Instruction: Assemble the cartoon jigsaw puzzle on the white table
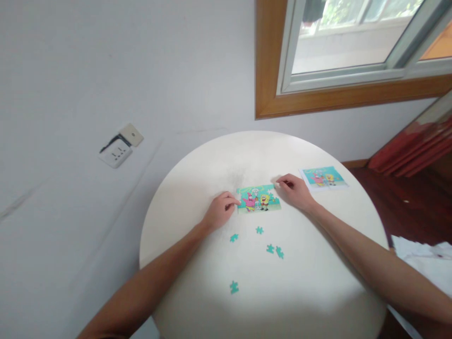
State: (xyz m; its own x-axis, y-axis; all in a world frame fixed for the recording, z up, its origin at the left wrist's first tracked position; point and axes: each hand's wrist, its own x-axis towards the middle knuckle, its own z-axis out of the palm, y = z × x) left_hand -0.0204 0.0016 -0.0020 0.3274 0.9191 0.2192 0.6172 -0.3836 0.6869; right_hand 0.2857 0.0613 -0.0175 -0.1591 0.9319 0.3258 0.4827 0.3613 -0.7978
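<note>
A jigsaw puzzle (252,207) with pink, yellow and pale cartoon figures on a turquoise ground lies mostly joined on the round white table (197,174). Gaps show toward its upper right side. My left hand (221,209) rests at the puzzle's left edge, index finger stretched onto it and the other fingers loosely bent. At the upper right corner, my right hand (294,188) has thumb and fingertips pinched together; whatever they hold is too small to make out. Several loose turquoise puzzle pieces, among them one piece (259,230) and another piece (234,287), lie nearer to me.
A printed reference picture (325,178) of the same figures lies right of my right hand. The table stands by a white wall with a loose power socket (116,153). A wood-framed window (268,61) is above, and a red curtain (409,146) hangs at right.
</note>
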